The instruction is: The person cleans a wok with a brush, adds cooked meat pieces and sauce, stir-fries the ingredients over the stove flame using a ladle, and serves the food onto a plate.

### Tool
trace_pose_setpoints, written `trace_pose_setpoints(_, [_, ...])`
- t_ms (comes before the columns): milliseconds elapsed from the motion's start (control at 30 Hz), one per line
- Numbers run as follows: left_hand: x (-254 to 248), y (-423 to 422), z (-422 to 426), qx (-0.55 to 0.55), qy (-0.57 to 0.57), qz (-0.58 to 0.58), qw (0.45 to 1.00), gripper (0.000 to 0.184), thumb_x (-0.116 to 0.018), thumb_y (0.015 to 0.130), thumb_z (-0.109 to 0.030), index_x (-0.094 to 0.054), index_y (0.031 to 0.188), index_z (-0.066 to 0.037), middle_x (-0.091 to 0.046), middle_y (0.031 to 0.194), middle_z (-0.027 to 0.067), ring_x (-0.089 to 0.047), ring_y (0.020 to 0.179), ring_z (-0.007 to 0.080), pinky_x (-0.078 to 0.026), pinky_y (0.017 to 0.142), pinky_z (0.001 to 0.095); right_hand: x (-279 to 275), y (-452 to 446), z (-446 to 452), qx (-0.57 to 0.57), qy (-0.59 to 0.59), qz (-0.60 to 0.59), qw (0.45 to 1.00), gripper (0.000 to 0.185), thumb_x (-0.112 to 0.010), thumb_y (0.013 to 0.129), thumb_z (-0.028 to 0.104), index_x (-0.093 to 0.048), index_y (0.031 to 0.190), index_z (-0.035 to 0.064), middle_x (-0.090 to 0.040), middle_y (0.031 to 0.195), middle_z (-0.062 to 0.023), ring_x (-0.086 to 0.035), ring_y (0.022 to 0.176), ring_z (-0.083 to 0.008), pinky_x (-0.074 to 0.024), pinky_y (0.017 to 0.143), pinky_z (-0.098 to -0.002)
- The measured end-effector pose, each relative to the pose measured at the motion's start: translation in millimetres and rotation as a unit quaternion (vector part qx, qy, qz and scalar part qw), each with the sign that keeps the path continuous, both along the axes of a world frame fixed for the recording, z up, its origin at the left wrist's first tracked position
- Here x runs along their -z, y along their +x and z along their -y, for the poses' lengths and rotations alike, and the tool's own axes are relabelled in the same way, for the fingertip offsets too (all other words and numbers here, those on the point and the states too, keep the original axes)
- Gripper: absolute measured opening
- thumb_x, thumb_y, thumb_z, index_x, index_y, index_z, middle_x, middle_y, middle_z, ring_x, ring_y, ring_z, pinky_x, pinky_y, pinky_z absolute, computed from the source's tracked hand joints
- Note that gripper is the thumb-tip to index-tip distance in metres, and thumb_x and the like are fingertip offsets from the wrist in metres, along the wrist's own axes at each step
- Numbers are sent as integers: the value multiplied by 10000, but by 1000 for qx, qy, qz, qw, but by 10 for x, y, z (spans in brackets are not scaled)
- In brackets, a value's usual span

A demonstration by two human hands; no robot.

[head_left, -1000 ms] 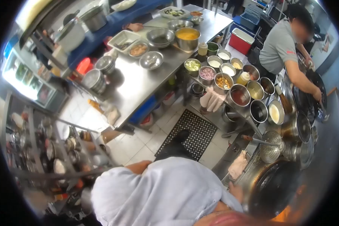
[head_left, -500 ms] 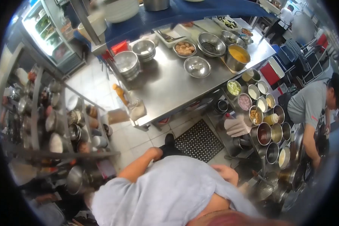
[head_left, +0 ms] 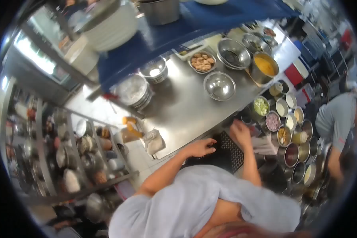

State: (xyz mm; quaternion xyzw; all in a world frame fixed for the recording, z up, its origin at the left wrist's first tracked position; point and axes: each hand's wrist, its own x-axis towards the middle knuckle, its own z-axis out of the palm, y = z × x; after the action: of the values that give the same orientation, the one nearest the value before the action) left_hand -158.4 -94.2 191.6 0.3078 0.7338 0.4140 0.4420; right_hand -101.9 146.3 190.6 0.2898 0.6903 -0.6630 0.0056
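Grey shirt (head_left: 174, 190) filling the near view, a person holds both bare hands out in a busy kitchen. The left hand (head_left: 202, 148) is released, its fingers loosely bent and its palm gripping nothing visible, just short of the near edge of a steel table (head_left: 182, 115). The right hand (head_left: 240, 133), blurred, is raised apart from it with fingers curled; whether it grasps anything cannot be told. Below and between the hands lies a dark perforated mat (head_left: 237, 152), and just beside the right forearm hangs a pale cloth (head_left: 263, 145). To the right of the right hand stand containers of chopped green pieces (head_left: 261, 106), chopped pink pieces (head_left: 273, 121) and yellow-brown pieces (head_left: 283, 135), with a squeeze bottle (head_left: 300, 137) farther right. Left of the left hand, a crumpled towel (head_left: 153, 141) rests on the table's corner. Beyond both hands, the tabletop bears a shiny steel bowl (head_left: 219, 86), a bowl of light brown pieces (head_left: 202, 62) and a pot with orange-yellow contents (head_left: 265, 65); stacked bowls (head_left: 133, 93) stand to the far left. Well apart, at far right, a co-worker (head_left: 337, 121) in a grey top extends an arm downward. Farther forward, above the table, runs a blue shelf (head_left: 194, 23).
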Motion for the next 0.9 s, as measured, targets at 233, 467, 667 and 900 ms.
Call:
trace_pose_setpoints(233, [164, -189, 163, -99, -40, 173, 979, 548, -596, 896, -334, -436, 1345, -63, -553, 1257, 161, -575, 1106, 269, -469, 908, 353, 606, -1809, -844, -22, 101, -22, 994, 600, -655, 840, 364, -475, 1306, 33, -635, 742, -77, -619, 624, -144, -490, 525, -297])
trace_pose_setpoints(467, [715, -680, 185, -552, 229, 142, 789, 636, -555, 924, -171, -184, 1440, -153, -514, 1218, 149, -605, 1034, 328, -529, 836, 411, 267, -2543, -686, -139, -33, 1, 990, 559, -602, 878, 395, -490, 1284, 27, -655, 815, -98, -630, 606, -170, -479, 486, -287])
trace_pose_setpoints(667, [586, -931, -85, -627, 257, 124, 725, 682, -559, 921, -161, -124, 1446, -160, -508, 1184, 155, -633, 897, 267, -554, 702, 350, 146, -3211, -507, -73, -39, 28, 996, 515, -527, 918, 366, -457, 1257, -15, -657, 844, -160, -601, 527, -161, -432, 411, -266])
trace_pose_setpoints(900, [461, -1000, -151, -647, 261, 228, 679, 773, -544, 913, -112, -4, 1463, -168, -474, 1193, 174, -638, 897, 268, -555, 674, 330, 255, -3486, -534, -102, 4, 45, 994, 399, -473, 916, 262, -472, 1177, -40, -656, 790, -158, -600, 487, -180, -428, 388, -275])
